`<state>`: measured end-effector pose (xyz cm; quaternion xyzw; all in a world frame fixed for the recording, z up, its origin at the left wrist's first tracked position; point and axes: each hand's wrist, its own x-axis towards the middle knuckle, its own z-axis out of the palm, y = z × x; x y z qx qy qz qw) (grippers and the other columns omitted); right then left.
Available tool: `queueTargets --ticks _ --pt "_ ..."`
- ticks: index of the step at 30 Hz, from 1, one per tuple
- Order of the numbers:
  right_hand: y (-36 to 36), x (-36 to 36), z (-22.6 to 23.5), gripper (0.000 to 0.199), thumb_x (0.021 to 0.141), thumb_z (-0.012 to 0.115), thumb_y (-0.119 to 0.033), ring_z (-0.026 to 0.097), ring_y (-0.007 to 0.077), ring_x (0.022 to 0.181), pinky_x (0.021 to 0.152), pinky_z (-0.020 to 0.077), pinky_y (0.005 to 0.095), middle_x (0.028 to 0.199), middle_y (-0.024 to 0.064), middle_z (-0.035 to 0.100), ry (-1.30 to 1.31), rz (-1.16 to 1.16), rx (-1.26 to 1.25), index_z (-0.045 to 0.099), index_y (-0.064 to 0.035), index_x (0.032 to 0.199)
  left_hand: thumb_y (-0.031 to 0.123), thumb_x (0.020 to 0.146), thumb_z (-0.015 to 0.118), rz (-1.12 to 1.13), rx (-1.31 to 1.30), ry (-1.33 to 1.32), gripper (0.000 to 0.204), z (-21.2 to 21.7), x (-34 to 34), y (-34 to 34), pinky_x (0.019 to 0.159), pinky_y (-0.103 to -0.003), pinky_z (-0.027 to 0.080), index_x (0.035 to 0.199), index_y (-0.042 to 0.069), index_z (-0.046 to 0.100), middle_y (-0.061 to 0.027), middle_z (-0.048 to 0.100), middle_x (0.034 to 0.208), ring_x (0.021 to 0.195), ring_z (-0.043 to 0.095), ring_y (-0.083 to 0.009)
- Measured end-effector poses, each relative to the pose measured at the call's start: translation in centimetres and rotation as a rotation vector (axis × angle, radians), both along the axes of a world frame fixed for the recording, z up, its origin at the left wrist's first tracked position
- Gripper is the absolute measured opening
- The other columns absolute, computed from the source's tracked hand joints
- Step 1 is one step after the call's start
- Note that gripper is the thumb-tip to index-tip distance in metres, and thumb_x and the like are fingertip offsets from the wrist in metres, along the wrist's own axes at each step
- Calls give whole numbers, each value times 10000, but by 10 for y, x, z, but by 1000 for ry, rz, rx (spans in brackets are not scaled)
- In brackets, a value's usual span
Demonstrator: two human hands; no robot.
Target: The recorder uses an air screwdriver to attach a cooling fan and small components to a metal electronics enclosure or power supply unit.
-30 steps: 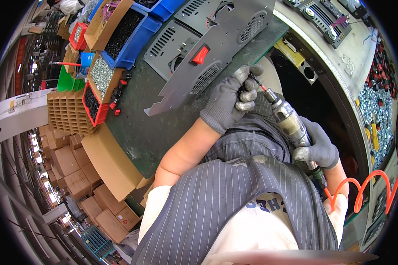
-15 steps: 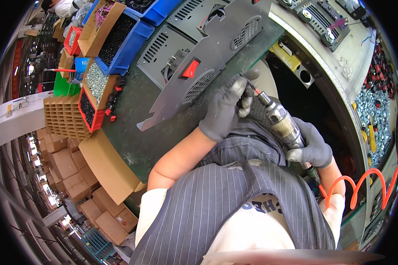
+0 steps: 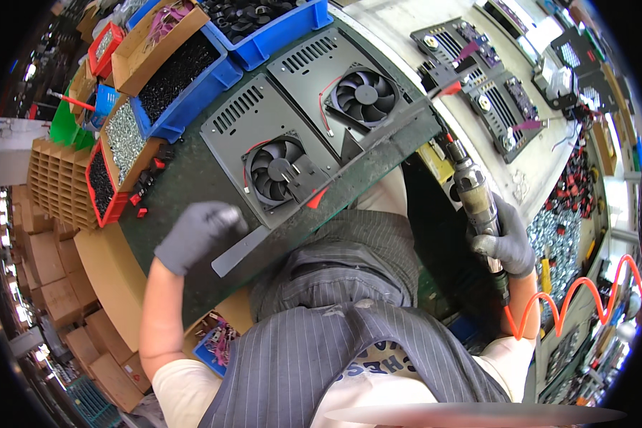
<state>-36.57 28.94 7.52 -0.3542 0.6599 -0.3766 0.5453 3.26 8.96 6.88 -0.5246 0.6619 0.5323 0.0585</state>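
Left glove (image 3: 201, 234) and right glove (image 3: 512, 242): dark grey, snug, ending at the wrist, paler patches toward the fingers. Forearms (image 3: 162, 317) bare. Cream tee (image 3: 378, 391), short sleeves (image 3: 183, 392), dark blue lettering (image 3: 389, 357) on chest. Over it: dark grey apron (image 3: 274, 364), thin white pinstripes, folds bunched at the waist, pale smudge (image 3: 335, 310) there.

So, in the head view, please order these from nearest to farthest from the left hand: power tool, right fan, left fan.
1. Left fan: right of the left hand.
2. Right fan: farther up and right.
3. Power tool: in the right hand.
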Motion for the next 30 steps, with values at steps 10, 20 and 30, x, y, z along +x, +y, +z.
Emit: queueTargets --ticks 10,20,30 --pt "-16 5 5 641 539 767 -255 511 91 585 544 412 215 702 27 553 -33 -43 6 510 16 1060 419 822 565 -307 -686 101 415 -10 -138 -87 718 -361 465 899 26 673 -154 644 826 798 615 -273" --pt "-21 3 4 764 518 827 -391 517 97 565 517 404 217 698 32 560 -82 -47 84 503 21 1074 372 760 633 -489 -689 -110 301 -12 -182 -109 657 -385 475 815 78 671 -116 636 781 757 619 -277" --pt "-26 -7 10 809 502 843 -402 514 100 562 503 412 219 727 28 548 -154 -66 137 489 26 1090 417 751 679 -434 -129 357 426 4 -187 -71 647 -323 478 806 10 566 -108 613 752 715 611 -215"
